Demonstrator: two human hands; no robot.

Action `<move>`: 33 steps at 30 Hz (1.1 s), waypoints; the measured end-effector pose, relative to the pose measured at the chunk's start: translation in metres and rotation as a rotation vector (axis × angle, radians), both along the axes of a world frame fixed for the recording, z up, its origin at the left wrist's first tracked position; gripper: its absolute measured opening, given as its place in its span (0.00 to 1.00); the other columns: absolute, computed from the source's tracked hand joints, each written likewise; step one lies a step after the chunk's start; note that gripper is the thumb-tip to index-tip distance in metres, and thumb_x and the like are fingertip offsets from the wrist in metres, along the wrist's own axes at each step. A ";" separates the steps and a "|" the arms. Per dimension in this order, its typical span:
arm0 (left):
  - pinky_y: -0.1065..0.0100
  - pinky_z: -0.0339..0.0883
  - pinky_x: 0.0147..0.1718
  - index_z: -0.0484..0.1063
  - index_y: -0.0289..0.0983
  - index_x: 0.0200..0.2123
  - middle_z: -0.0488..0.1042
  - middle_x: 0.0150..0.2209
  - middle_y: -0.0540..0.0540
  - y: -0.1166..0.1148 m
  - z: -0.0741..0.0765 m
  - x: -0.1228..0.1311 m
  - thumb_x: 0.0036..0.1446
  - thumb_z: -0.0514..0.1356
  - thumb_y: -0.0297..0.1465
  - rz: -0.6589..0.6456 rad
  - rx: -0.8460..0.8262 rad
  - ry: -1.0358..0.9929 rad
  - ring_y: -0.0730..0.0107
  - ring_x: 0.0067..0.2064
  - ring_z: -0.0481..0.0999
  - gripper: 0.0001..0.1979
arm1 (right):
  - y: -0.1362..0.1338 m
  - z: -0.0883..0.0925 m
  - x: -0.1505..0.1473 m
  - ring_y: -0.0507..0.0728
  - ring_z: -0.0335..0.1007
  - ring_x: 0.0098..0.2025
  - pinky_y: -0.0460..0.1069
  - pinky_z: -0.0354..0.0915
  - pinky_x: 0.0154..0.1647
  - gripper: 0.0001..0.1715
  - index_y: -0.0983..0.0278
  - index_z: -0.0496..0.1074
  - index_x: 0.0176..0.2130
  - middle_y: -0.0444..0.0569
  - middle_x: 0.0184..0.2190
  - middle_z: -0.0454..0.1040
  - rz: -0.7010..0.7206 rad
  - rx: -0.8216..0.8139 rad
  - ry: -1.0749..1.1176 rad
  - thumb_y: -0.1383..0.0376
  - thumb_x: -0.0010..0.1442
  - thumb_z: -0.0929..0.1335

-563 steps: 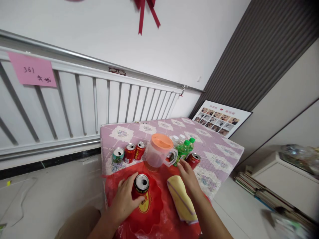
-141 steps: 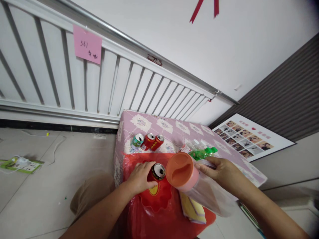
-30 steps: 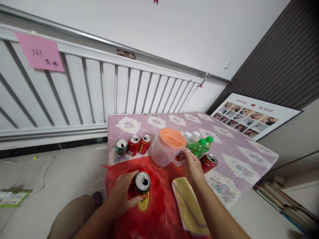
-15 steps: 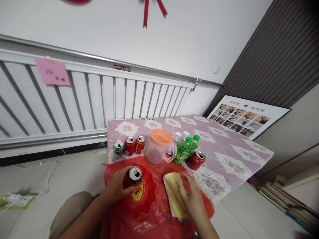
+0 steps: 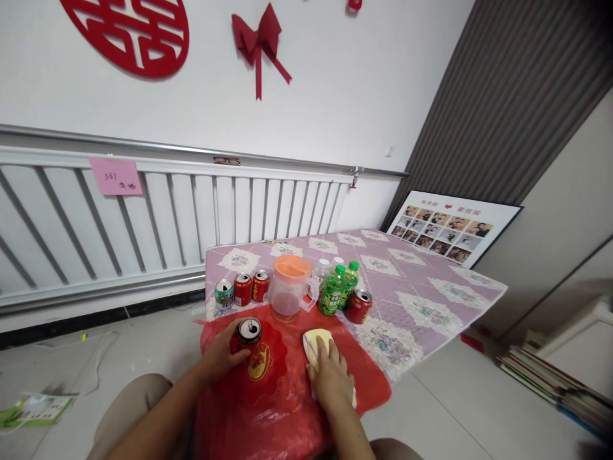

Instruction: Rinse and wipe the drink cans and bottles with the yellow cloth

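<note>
My left hand [image 5: 221, 356] is wrapped around an opened drink can [image 5: 249, 333] with a dark rim, upright at the red scalloped basin [image 5: 272, 370]. A yellow cloth [image 5: 313, 342], folded, lies on the red plastic sheet [image 5: 368, 380]. My right hand [image 5: 331, 377] rests on top of it with fingers spread, hiding much of it. Beyond my hands stands a clear pitcher [image 5: 286, 297] with an orange lid. Left of the pitcher are a green-and-white can [image 5: 223, 295] and two red cans [image 5: 242, 289].
Behind the cloth are green-capped bottles [image 5: 330, 294], white-capped bottles [image 5: 322, 268] and another red can [image 5: 359, 308]. A floral purple cloth [image 5: 412, 268] covers the table. A radiator [image 5: 268, 204] runs along the wall, and a photo board [image 5: 454, 223] leans at the right.
My right hand has moved from the cloth's right edge onto its top, fingers laid across it. My left hand still grips the can. The view has tilted up, showing more wall.
</note>
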State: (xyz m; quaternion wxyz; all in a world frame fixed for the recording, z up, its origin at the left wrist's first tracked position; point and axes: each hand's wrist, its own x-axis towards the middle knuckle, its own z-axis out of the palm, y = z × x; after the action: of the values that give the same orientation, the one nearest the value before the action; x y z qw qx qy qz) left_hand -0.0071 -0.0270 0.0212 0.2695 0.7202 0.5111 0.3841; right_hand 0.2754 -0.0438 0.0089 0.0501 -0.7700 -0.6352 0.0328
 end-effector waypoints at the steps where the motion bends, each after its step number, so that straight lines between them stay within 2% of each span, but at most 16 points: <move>1: 0.53 0.63 0.59 0.61 0.41 0.59 0.72 0.57 0.44 0.000 -0.001 0.000 0.47 0.63 0.29 0.004 -0.009 -0.004 0.54 0.58 0.71 0.34 | 0.000 0.000 0.000 0.68 0.55 0.63 0.62 0.63 0.51 0.36 0.55 0.52 0.67 0.54 0.69 0.51 -0.009 -0.002 0.002 0.58 0.62 0.62; 6: 0.53 0.63 0.58 0.63 0.40 0.58 0.73 0.56 0.43 0.001 -0.008 0.002 0.46 0.63 0.29 0.053 -0.043 -0.036 0.52 0.59 0.70 0.34 | -0.001 0.000 -0.001 0.67 0.56 0.63 0.62 0.64 0.50 0.35 0.53 0.52 0.67 0.53 0.69 0.51 -0.030 -0.007 0.021 0.60 0.63 0.61; 16: 0.52 0.62 0.60 0.63 0.38 0.58 0.73 0.56 0.41 -0.002 -0.005 0.007 0.45 0.62 0.26 0.047 -0.001 -0.091 0.55 0.58 0.71 0.33 | -0.003 0.003 0.000 0.68 0.58 0.62 0.63 0.64 0.49 0.32 0.55 0.53 0.66 0.56 0.68 0.53 -0.019 0.016 0.029 0.61 0.64 0.60; 25: 0.48 0.59 0.61 0.64 0.37 0.57 0.72 0.57 0.39 -0.001 -0.006 0.006 0.42 0.62 0.25 0.066 -0.045 -0.121 0.49 0.60 0.69 0.35 | -0.003 -0.001 0.002 0.70 0.61 0.60 0.64 0.66 0.47 0.32 0.57 0.55 0.66 0.58 0.67 0.55 -0.006 0.037 -0.015 0.62 0.65 0.59; 29: 0.47 0.55 0.63 0.59 0.36 0.61 0.67 0.61 0.37 -0.004 -0.004 0.008 0.41 0.63 0.25 0.095 -0.089 -0.095 0.48 0.63 0.65 0.40 | -0.001 -0.001 0.006 0.71 0.62 0.59 0.64 0.66 0.46 0.32 0.58 0.55 0.66 0.59 0.66 0.56 0.021 0.031 -0.007 0.63 0.64 0.59; 33: 0.46 0.53 0.64 0.52 0.36 0.64 0.62 0.64 0.34 -0.006 -0.010 0.012 0.40 0.66 0.28 0.162 -0.094 -0.095 0.47 0.65 0.61 0.47 | 0.005 -0.004 0.016 0.72 0.65 0.57 0.64 0.67 0.45 0.31 0.59 0.58 0.65 0.60 0.65 0.59 0.063 0.035 0.049 0.65 0.64 0.58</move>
State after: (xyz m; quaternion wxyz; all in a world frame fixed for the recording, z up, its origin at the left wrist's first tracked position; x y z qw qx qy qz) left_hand 0.0051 -0.0331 0.0113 0.2951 0.6441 0.5716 0.4139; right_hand 0.2915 -0.0384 0.0054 0.0783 -0.7477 -0.6581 0.0422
